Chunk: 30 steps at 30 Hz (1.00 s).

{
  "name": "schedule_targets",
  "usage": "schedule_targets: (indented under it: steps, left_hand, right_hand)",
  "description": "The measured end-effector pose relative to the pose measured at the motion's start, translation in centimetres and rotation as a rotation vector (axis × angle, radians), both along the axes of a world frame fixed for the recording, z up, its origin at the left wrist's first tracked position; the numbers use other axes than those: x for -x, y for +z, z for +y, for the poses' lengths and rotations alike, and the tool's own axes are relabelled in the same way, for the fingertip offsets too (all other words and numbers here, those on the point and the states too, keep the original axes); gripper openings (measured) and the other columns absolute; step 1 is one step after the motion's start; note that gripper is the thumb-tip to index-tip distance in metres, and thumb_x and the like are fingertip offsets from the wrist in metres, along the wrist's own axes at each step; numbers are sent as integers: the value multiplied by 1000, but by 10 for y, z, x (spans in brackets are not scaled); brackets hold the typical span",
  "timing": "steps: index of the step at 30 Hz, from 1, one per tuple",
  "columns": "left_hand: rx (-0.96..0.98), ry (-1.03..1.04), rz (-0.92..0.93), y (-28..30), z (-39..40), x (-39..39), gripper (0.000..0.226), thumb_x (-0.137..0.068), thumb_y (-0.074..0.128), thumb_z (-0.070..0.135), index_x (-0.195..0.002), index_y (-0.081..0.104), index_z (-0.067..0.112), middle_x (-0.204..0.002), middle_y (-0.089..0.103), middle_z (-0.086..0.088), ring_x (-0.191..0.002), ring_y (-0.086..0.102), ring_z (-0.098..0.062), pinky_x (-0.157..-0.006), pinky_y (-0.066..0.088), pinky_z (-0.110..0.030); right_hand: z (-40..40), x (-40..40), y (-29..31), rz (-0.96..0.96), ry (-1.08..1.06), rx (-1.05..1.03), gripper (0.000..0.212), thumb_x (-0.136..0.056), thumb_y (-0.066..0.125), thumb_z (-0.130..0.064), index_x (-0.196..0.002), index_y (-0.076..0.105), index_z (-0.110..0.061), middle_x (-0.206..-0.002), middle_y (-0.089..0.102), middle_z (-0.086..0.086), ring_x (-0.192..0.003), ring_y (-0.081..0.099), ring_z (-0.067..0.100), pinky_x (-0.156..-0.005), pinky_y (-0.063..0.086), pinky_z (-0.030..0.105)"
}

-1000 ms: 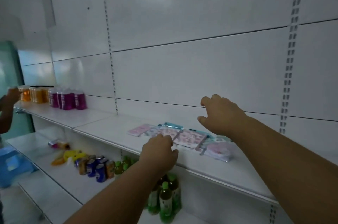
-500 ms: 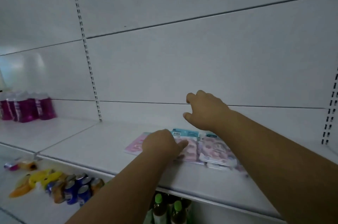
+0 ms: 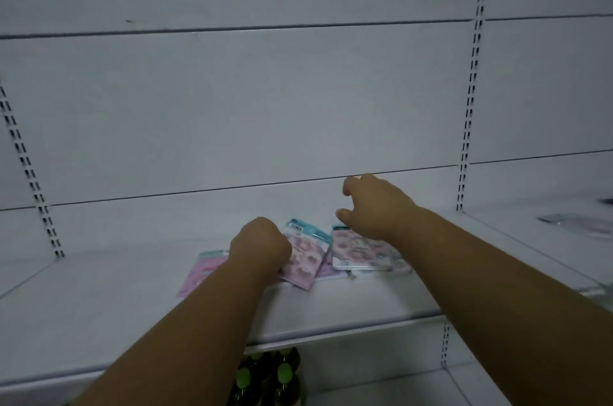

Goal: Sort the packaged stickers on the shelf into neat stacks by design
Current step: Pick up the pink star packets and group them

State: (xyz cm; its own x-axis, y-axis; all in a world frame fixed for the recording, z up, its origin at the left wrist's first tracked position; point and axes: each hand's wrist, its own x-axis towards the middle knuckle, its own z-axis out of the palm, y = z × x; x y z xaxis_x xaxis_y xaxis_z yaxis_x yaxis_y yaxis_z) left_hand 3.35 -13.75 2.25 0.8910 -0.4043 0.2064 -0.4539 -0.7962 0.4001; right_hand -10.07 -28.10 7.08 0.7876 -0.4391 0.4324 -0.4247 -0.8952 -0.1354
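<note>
Several packaged sticker sheets lie in a loose overlapping pile on the white shelf. A pink pack lies at the left, partly under my left forearm. A pink pack with a teal header lies skewed in the middle. My left hand is curled over its left edge, fingers hidden. A third pack tops a small stack at the right. My right hand hovers just above and behind it, fingers spread and holding nothing.
More sticker packs lie blurred on the neighbouring shelf section at the far right. Green-capped bottles stand on the shelf below. The white back panel with slotted uprights rises close behind the pile.
The view has swung right and closer, so the drinks at the left are out of sight. My left hand has closed over the middle pack, which now lies skewed. The right hand stays hovering.
</note>
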Motion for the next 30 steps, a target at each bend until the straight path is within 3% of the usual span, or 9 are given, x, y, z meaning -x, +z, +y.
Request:
schedule_targets:
  steps: [2,6,11,14,18,21,24,27,30]
  left_hand:
    - [35,9,23,6,5,-3,25,-80,64,16,-67,43,15,-70,50,-3,-72,55,-22,-65,45,-27]
    - [246,-18,215,21,16,-7,6,-82,62,8,-84,61,3,-88,67,-13,-82,66,-28,-75,57,-34]
    - [772,-94,387,33,36,10,19,-87,55,4,-77,68,13,-70,72,-5,-57,71,-21,-44,55,-27]
    - [988,-204,474,31,54,21,17,-89,53,7,-87,68,14,-77,76,-6,-64,74,-24,-55,60,-39]
    - [1153,-304,612,29,67,28,15,-95,54,8,-96,68,11,-86,77,-8,-77,75,-29,-72,60,-49]
    - [1209,-352,653,26,69,34,15,-95,53,5,-100,67,9,-91,77,-9,-81,74,-28,-68,60,-42]
    - [1241,-378,664,25,67,41,15,-94,54,2,-99,66,7,-92,77,-10,-82,74,-27,-66,60,-38]
    - [1250,-401,671,29,62,50,14,-93,55,2,-99,67,6,-94,76,-12,-84,74,-28,-72,59,-41]
    - [1263,-438,670,33,53,61,15,-94,53,1,-101,66,5,-95,76,-13,-85,74,-29,-69,59,-39]
  right_hand:
    - [-2,0,-7,24,-40,-11,47,-85,56,-47,-120,51,-17,-119,54,10,-101,57,30,-84,50,41]
    - [-6,-2,-26,117,-112,-44,47,-87,52,-52,-115,54,-14,-113,60,11,-97,59,29,-76,46,35]
    - [1,-8,-49,166,-183,-38,55,-84,40,-60,-107,59,-14,-109,64,14,-96,60,30,-76,43,34]
    - [5,-11,-55,277,-297,-41,64,-78,37,-67,-114,60,-18,-114,63,11,-100,59,29,-81,44,36]
    - [9,-18,-51,313,-340,-122,55,-77,45,-60,-110,61,-20,-110,67,6,-94,59,26,-76,41,34]
    - [12,-20,-48,198,-351,-263,58,-68,63,-60,-104,57,-15,-108,63,8,-91,59,27,-71,42,30]
    - [14,-18,-46,-28,-317,-462,64,-73,74,-44,-118,46,-9,-119,47,15,-106,56,30,-75,39,28]
    - [8,-8,-39,-326,-235,-496,34,-84,64,-14,-114,55,-1,-118,54,21,-96,62,34,-77,47,27]
    - [-1,10,-28,-554,-156,-475,31,-84,60,-9,-114,60,-1,-114,57,20,-92,62,34,-82,52,36]
